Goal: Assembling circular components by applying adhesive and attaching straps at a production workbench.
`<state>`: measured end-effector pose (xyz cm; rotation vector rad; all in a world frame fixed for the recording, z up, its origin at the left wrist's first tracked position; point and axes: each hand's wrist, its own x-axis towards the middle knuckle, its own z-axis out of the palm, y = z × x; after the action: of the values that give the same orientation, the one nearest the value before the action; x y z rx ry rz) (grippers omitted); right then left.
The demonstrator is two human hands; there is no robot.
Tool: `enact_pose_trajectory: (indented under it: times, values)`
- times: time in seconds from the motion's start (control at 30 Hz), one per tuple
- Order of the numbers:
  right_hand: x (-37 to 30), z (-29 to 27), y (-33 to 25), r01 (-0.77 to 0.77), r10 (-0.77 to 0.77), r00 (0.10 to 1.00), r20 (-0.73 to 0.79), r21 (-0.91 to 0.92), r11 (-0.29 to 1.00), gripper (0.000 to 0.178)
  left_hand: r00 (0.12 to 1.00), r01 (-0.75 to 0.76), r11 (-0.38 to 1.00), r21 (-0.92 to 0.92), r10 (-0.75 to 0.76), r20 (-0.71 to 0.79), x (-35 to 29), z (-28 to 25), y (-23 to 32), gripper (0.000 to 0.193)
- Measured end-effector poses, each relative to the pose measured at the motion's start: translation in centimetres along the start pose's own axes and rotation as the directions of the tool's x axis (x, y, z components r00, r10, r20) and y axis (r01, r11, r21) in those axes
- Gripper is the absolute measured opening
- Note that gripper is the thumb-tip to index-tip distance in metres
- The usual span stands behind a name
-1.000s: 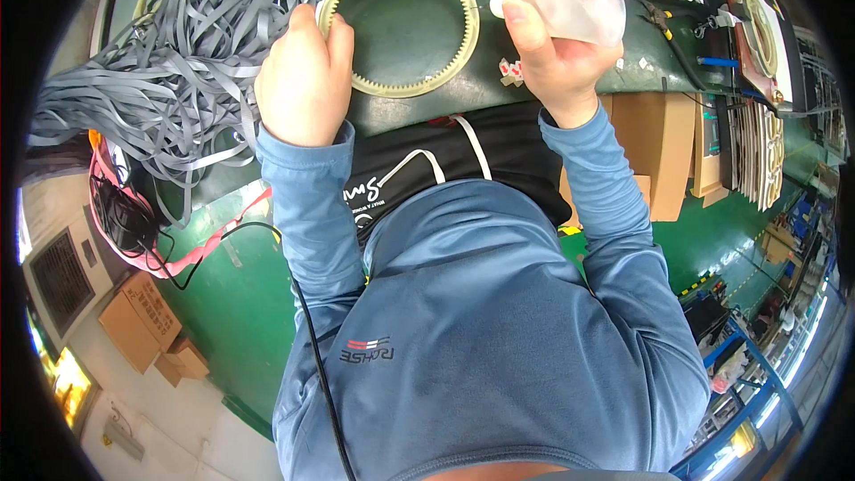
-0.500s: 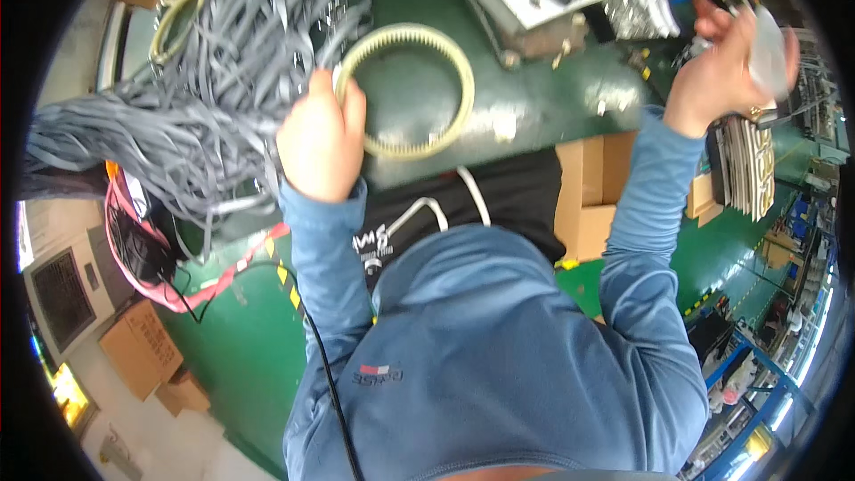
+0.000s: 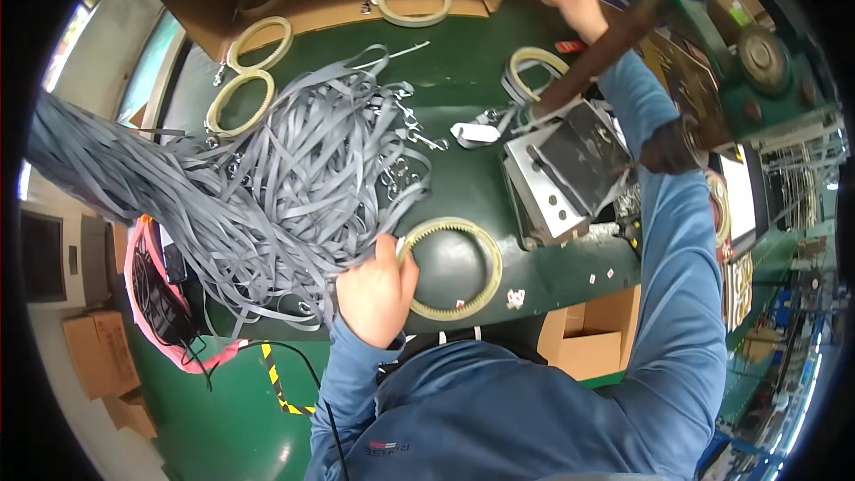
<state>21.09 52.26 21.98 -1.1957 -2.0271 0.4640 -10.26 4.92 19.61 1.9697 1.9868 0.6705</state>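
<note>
My left hand [image 3: 374, 294] is closed on the left edge of a cream ring [image 3: 495, 272] with small teeth round its inside, held over the near edge of the green bench. Beside that hand lies a big heap of grey lanyard straps [image 3: 303, 151] with metal clips. Reaching far forward, past a green machine [image 3: 757, 53] with a brown lever, my right hand [image 3: 579, 11] has its fingers stretched out to the left. Nothing shows in those fingers. Below it, a similar ring [image 3: 532, 55] with grey strap lies on the bench.
An open cardboard box [image 3: 312, 2] with several cream rings stands at the back. More rings [image 3: 417, 21] lie before it. A metal plate stack [image 3: 545, 200] sits under the machine's lever. A white tag-like piece [image 3: 476, 133] lies on the bench; another cardboard box [image 3: 583, 352] is below its near edge.
My right hand has moved from the right side to far forward; the translucent piece it held is no longer seen in it. My left hand still holds the ring. The view has shifted.
</note>
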Motion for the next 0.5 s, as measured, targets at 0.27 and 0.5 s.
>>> enact_pose_trajectory:
  times: [0.27, 0.5]
  values:
    - [-2.1, 5.8, 0.1, -0.129, 0.11, 0.979, 0.174, 0.098, 0.987, 0.017, 0.999, 0.04, 0.999, -0.015, -0.04, 0.019, -0.1, 0.0, 0.0, 0.016]
    - [-7.5, -7.6, -9.2, 0.2, -0.179, 0.979, -0.092, 0.334, 0.921, 0.019, 0.999, 0.04, 0.999, -0.036, -0.04, 0.005, -0.8, -0.9, 1.6, 0.012]
